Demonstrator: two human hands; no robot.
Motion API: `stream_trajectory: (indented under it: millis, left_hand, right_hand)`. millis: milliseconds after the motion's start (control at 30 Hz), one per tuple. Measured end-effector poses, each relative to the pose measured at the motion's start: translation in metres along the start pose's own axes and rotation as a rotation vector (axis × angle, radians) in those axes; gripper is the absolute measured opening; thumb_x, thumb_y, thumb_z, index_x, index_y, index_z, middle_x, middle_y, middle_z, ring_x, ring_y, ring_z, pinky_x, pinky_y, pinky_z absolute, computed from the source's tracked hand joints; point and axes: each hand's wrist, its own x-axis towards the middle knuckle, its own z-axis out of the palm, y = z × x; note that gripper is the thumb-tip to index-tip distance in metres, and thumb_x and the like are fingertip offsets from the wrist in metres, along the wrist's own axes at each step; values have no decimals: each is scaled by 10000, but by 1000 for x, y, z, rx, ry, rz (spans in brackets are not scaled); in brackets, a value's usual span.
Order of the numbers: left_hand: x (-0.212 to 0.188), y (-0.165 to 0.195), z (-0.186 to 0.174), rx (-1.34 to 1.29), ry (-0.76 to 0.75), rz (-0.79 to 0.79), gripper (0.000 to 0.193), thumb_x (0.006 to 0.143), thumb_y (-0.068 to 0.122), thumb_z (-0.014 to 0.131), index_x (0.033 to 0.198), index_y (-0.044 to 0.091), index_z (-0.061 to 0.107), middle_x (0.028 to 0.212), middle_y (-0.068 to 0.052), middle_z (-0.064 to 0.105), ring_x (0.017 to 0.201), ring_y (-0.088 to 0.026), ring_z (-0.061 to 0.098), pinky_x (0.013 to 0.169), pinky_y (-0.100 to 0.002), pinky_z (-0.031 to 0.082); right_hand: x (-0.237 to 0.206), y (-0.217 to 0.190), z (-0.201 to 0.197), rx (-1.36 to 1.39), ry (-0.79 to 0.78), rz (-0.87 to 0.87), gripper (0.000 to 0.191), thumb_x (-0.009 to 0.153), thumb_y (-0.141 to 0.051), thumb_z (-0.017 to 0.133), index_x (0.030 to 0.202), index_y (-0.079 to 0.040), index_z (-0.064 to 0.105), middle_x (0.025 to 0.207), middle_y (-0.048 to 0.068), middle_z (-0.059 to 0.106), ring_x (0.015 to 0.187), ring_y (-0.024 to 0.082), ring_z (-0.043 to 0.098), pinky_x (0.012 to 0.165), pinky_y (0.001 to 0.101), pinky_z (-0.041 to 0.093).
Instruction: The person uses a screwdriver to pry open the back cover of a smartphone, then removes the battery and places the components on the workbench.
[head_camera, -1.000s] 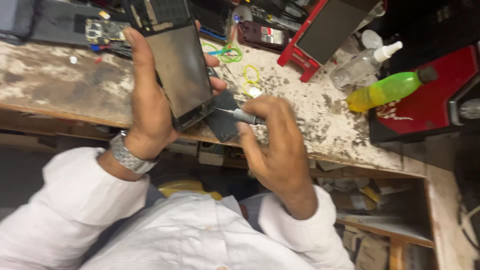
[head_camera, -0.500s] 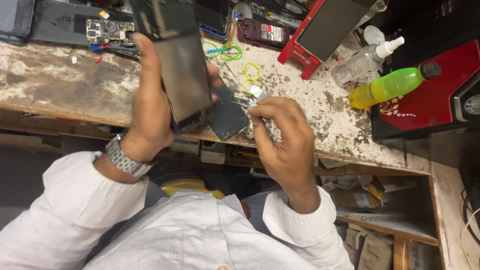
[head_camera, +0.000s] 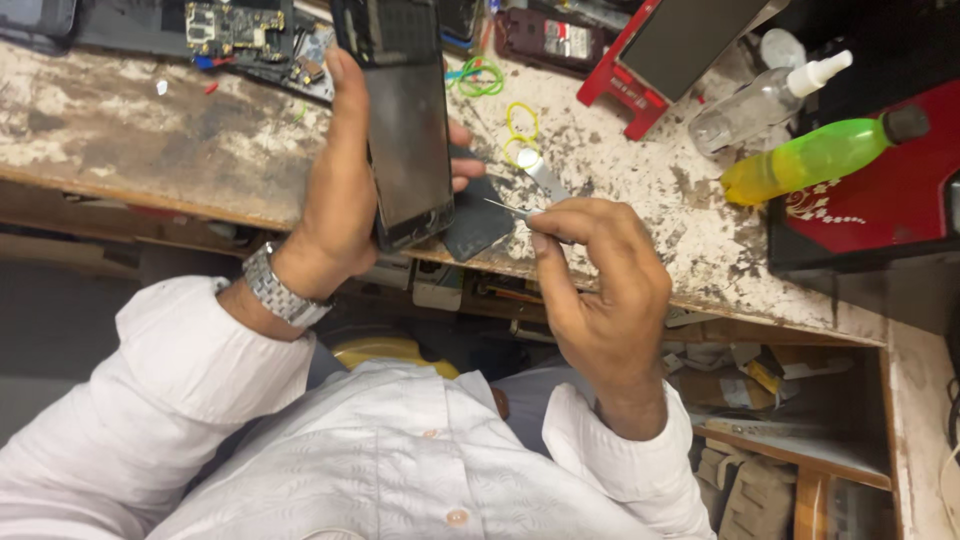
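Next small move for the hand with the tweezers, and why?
Probably bring the tweezers left to the phone's lower edge. The left hand holds the phone upright with its dark face toward the camera; the right hand pinches the tweezers, whose tip points at the phone but stands apart from it.

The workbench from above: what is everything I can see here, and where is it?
phone: one, black, held upright in the left hand
thin metal tool: one, silver, pinched in the right hand
dark pad: one, at the bench edge under the phone
circuit board: one, green, far left of bench
rubber bands: several, green and yellow, mid bench
spray bottle: one, clear, right
bottle: one, yellow-green, right
workbench: one, worn and stained
wristwatch: one, silver, left wrist
left hand: grips phone
right hand: holds tool
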Motion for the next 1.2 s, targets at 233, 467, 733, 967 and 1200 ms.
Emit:
stream_trajectory:
  millis: [233, 467, 733, 967, 1200]
  left_hand:
    - [0, 8, -4, -91, -38, 81, 1006, 935, 860, 280, 1446, 18, 485, 1094, -173, 666, 914, -281, 752, 815, -395, 654]
    - [-1, 13, 1, -160, -53, 114, 996, 955, 849, 292, 1496, 33, 473, 1110, -173, 662, 913, -268, 738, 858, -397, 644]
    - [-3, 12, 3, -109, -27, 142, 996, 952, 851, 302, 1496, 33, 469, 1113, -167, 659, 917, -258, 735, 851, -391, 643]
    - [-2, 10, 7, -98, -15, 141, 999, 952, 853, 318, 1502, 33, 474, 1097, -139, 646, 910, -243, 729, 833, -370, 634]
    - [1, 12, 7, -132, -7, 102, 990, 933, 854, 324, 1472, 38, 479, 1071, -140, 658, 882, -245, 734, 816, -375, 641]
  right_hand:
    - [-3, -6, 8, 45, -27, -8, 171, 973, 2, 756, 1124, -26, 683, 1076, 100, 721, 1002, 225, 724, 885, 331, 568]
    - [1, -12, 16, 61, -40, -93, 218, 942, 22, 773, 1136, -17, 681, 1084, 106, 718, 1014, 235, 712, 892, 331, 568]
    - [1, -14, 23, -44, -35, -25, 212, 932, -52, 831, 1109, -32, 715, 948, 90, 713, 847, 212, 690, 757, 334, 538]
    - [14, -21, 15, 12, -75, -217, 159, 951, -16, 713, 1098, -30, 655, 1013, 130, 677, 917, 298, 658, 811, 394, 537]
    - [24, -26, 12, -127, -144, -113, 236, 917, -49, 747, 1145, -54, 685, 896, 112, 661, 809, 268, 641, 754, 391, 506]
